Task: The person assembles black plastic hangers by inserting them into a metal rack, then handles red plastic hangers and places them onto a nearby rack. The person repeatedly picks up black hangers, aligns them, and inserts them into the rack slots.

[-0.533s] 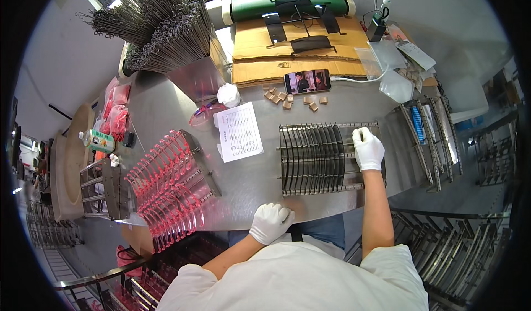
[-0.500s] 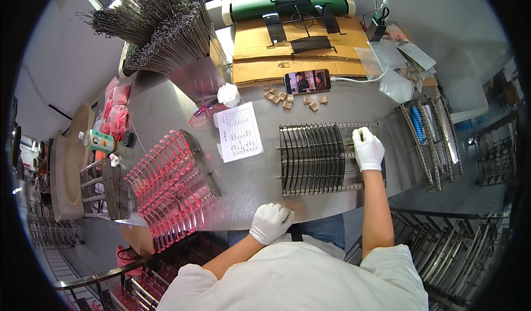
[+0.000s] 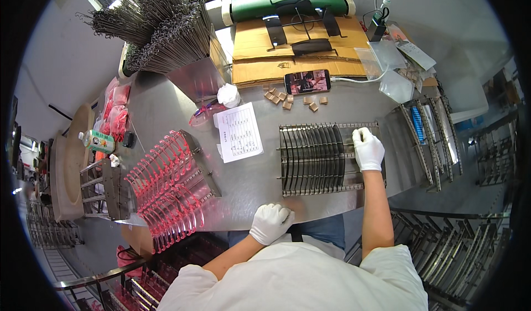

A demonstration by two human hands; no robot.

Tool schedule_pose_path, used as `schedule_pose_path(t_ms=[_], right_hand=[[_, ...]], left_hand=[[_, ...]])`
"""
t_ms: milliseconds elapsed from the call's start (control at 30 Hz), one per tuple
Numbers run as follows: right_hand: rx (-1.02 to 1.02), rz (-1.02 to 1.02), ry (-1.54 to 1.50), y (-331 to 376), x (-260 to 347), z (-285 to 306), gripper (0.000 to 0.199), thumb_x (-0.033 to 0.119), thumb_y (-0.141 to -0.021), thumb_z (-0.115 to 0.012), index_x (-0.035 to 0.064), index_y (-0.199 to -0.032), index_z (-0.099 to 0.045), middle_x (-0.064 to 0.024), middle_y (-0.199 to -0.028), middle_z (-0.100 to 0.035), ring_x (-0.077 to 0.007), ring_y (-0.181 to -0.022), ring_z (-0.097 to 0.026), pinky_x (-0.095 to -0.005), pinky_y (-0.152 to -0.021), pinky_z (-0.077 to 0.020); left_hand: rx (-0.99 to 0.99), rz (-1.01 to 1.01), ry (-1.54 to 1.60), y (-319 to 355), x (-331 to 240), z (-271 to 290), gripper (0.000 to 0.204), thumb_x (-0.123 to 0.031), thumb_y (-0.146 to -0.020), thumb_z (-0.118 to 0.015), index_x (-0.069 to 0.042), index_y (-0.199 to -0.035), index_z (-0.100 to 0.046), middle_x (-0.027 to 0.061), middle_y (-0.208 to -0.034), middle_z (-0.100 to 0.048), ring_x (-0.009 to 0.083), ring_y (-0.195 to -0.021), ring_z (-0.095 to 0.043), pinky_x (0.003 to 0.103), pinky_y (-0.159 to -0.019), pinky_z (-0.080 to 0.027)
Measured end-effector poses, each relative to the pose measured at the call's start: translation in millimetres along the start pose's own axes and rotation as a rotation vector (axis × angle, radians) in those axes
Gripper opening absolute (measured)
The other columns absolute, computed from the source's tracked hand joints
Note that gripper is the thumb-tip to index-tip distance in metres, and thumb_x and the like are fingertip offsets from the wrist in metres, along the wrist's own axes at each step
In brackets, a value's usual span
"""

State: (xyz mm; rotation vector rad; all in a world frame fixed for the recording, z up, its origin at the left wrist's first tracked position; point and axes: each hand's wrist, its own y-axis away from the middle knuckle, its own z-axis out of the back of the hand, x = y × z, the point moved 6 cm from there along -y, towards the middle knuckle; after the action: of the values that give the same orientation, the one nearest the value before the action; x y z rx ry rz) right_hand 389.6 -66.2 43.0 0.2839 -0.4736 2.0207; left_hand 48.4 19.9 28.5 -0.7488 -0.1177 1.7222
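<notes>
My right hand point(image 3: 369, 150), in a white glove, rests at the right end of a metal rack point(image 3: 354, 187). Its fingers are bent together, and whatever they may grip is hidden. A row of dark curved lenses point(image 3: 315, 159) stands on edge in the left and middle slots of that rack. My left hand point(image 3: 271, 223), also gloved in white, lies as a loose fist by the table's near edge, left of my waist, with nothing seen in it. Farther left, a second rack point(image 3: 206, 170) carries several clear curved pieces with pink-red edges point(image 3: 166, 186).
A metal bin point(image 3: 196, 78) of hooked wires stands back left. A black frame with dark panels point(image 3: 303, 26) lies on cardboard point(image 3: 249, 62) before a green conveyor belt point(image 3: 254, 1). A phone point(image 3: 307, 82), small tan blocks point(image 3: 282, 96), a paper sheet point(image 3: 239, 131) and upright racks point(image 3: 426, 145) surround the workspace.
The black frame at the back has shifted slightly nearer and turned a little. The picture on the phone has changed. Both my hands stay where they were.
</notes>
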Motion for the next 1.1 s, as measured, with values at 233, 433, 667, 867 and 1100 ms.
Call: schedule_pose_path(t_ms=[233, 433, 667, 867, 1100], right_hand=[[0.004, 0.0, 0.0, 0.2, 0.9, 0.7, 0.028, 0.04, -0.098, -0.06, 0.0145, -0.089, -0.069, -0.013, -0.086, -0.074, -0.0376, -0.082, -0.07, -0.0493, -0.071, -0.0542], [0.009, -0.004, 0.008, -0.1, 0.4, 0.5, 0.029, 0.04, -0.098, -0.06, 0.0144, -0.088, -0.069, -0.013, -0.087, -0.074, -0.0375, -0.082, -0.07, -0.0492, -0.072, -0.0543], [0.002, -0.006, -0.015, 0.1, 0.8, 2.0, 0.028, 0.039, -0.097, -0.061, 0.0142, -0.09, -0.069, -0.0154, -0.085, -0.073, -0.0393, -0.081, -0.069, -0.0502, -0.071, -0.0533], [-0.005, -0.002, 0.008, -0.2, -0.5, 1.1, 0.028, 0.039, -0.097, -0.061, 0.0142, -0.088, -0.069, -0.013, -0.086, -0.074, -0.0378, -0.081, -0.07, -0.049, -0.071, -0.0544], [-0.004, -0.003, 0.006, -0.2, 1.4, 2.4, 0.028, 0.04, -0.098, -0.061, 0.0144, -0.088, -0.069, -0.0125, -0.086, -0.074, -0.0376, -0.081, -0.07, -0.049, -0.07, -0.0543]], left_hand=[[-0.004, 0.0, 0.008, -1.0, 0.0, 0.7, 0.026, -0.011, -0.079, -0.077, -0.013, -0.074, -0.051, 0.0049, -0.07, -0.053, 0.0247, -0.062, -0.055, 0.04, -0.058, -0.044], [-0.008, 0.005, 0.006, -1.8, -0.5, 1.1, 0.026, -0.011, -0.078, -0.077, -0.013, -0.074, -0.051, 0.005, -0.07, -0.052, 0.0249, -0.061, -0.055, 0.04, -0.057, -0.044], [-0.015, 0.002, 0.016, 0.2, 0.6, -0.9, 0.027, -0.011, -0.078, -0.077, -0.013, -0.071, -0.051, 0.0051, -0.069, -0.052, 0.0247, -0.061, -0.054, 0.04, -0.056, -0.044], [-0.014, 0.005, 0.009, 0.2, 0.5, -1.2, 0.027, -0.011, -0.078, -0.077, -0.013, -0.071, -0.051, 0.0052, -0.069, -0.051, 0.0248, -0.061, -0.054, 0.039, -0.057, -0.044], [-0.022, 0.001, 0.02, 0.0, 0.5, -1.4, 0.027, -0.012, -0.078, -0.077, -0.013, -0.072, -0.051, 0.0053, -0.069, -0.051, 0.025, -0.061, -0.055, 0.04, -0.057, -0.044]])
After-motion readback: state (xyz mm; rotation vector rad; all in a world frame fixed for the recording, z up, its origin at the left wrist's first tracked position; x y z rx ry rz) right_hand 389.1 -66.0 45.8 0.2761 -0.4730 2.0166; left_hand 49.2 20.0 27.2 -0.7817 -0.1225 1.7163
